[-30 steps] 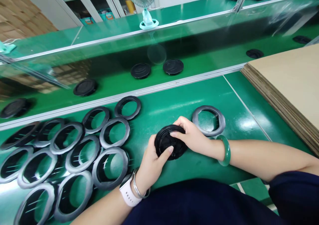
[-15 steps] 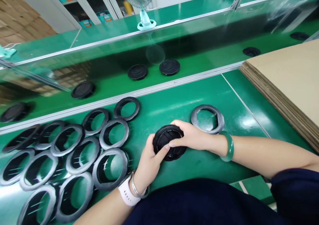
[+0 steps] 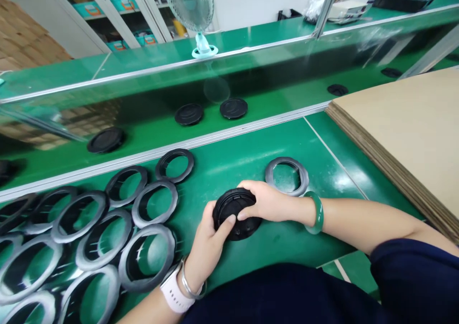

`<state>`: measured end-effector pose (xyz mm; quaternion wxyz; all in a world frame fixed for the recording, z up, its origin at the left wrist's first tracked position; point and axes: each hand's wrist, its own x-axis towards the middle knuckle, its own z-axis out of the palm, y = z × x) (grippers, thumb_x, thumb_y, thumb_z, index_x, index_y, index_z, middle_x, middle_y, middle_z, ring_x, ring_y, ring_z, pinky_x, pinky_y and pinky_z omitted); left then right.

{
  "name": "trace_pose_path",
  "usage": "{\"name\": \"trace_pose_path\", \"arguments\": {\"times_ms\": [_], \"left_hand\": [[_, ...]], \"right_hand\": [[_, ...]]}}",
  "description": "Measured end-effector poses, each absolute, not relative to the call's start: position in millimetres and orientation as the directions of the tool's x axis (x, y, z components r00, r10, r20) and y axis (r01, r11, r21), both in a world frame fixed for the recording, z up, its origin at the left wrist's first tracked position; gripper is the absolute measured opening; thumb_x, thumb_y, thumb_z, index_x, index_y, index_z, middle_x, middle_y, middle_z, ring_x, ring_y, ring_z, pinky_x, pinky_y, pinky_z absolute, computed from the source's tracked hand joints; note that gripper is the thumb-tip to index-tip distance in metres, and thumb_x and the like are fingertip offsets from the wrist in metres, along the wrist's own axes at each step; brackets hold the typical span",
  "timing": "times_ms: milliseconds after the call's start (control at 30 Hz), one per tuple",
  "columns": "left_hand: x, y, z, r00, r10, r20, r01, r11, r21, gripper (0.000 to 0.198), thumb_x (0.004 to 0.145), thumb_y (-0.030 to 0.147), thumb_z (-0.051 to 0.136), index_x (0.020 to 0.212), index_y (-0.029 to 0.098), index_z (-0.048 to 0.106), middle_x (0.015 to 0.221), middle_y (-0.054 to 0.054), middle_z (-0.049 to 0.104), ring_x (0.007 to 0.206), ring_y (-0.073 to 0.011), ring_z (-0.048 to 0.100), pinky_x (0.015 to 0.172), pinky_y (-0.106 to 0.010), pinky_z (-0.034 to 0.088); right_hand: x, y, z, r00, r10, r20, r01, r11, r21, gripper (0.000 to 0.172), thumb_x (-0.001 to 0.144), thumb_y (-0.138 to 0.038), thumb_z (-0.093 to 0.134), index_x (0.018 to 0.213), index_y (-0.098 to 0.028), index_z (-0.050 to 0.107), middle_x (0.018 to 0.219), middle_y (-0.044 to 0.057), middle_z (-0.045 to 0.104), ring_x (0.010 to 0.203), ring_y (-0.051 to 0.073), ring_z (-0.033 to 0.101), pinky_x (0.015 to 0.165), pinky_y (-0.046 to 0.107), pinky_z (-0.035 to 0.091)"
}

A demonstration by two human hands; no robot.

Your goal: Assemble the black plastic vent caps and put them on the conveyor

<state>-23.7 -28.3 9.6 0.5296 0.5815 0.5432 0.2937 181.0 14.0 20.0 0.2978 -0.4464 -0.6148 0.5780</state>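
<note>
Both hands hold one round black plastic disc [image 3: 233,205] with a raised rim, tilted over the green table [image 3: 229,154]. My left hand [image 3: 210,240] grips its left edge, thumb on the face. My right hand [image 3: 267,202] grips the upper right edge, its thumb tip close to the left one. The fingers under the disc are hidden. Just beyond my right wrist lies a single grey-black ring [image 3: 304,175]. To the left of my left hand, several similar rings [image 3: 172,262] are spread over the table.
A green belt [image 3: 150,128] runs behind a metal rail, with several black discs [image 3: 234,108] lying on it. At the right is a stack of cardboard sheets [image 3: 398,113]. A small fan [image 3: 190,3] stands on the ledge beyond.
The view has shifted, so the table and rings appear farther left and lower. Both hands still hold the black disc, which now shows at a slightly different tilt, with the thumbs slightly apart.
</note>
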Motion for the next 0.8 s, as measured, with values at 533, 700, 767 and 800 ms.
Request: {"name": "trace_pose_path", "arguments": {"times_ms": [533,700,767,800], "left_hand": [[-29.5,-35.1,6.8,0.668,0.736,0.111,0.402,-0.482,0.779,0.060,0.086,0.029,0.070,0.141,0.032,0.046,0.151,-0.010,0.049,0.147,-0.0328,0.034,0.118,-0.057,0.035],[-27.6,-29.0,3.5,0.807,0.563,0.176,0.373,-0.719,0.587,0.059,0.087,0.021,0.065,0.142,0.033,0.047,0.146,-0.008,0.056,0.141,-0.0309,0.044,0.114,-0.055,0.041],[-28.2,-26.5,3.2,0.788,0.581,0.202,0.415,-0.744,0.523,0.058,0.086,0.015,0.063,0.141,0.032,0.051,0.147,-0.008,0.055,0.142,-0.0331,0.042,0.116,-0.060,0.036],[-28.6,-25.6,3.1,0.770,0.601,0.214,0.444,-0.746,0.496,0.060,0.084,0.013,0.062,0.140,0.032,0.052,0.148,-0.009,0.054,0.143,-0.0349,0.040,0.116,-0.064,0.031]], "right_hand": [[221.4,87.9,-13.1,0.233,0.968,-0.095,-0.505,0.038,-0.862,0.050,0.055,-0.024,0.090,0.097,-0.017,0.063,0.103,0.006,0.071,0.096,0.022,0.066,0.096,0.039,0.052],[214.1,83.9,-15.5,0.152,0.976,-0.153,-0.415,-0.078,-0.907,0.048,0.061,-0.031,0.087,0.100,-0.015,0.063,0.103,0.010,0.072,0.095,0.024,0.068,0.093,0.041,0.055],[234.3,107.2,-14.2,0.198,0.967,-0.159,-0.292,-0.097,-0.952,0.041,0.071,-0.036,0.080,0.100,-0.014,0.063,0.095,0.012,0.072,0.089,0.027,0.070,0.085,0.044,0.058],[245.7,122.7,-12.0,0.226,0.963,-0.147,-0.224,-0.095,-0.970,0.037,0.076,-0.037,0.075,0.101,-0.013,0.062,0.092,0.013,0.072,0.087,0.028,0.070,0.082,0.045,0.059]]}}
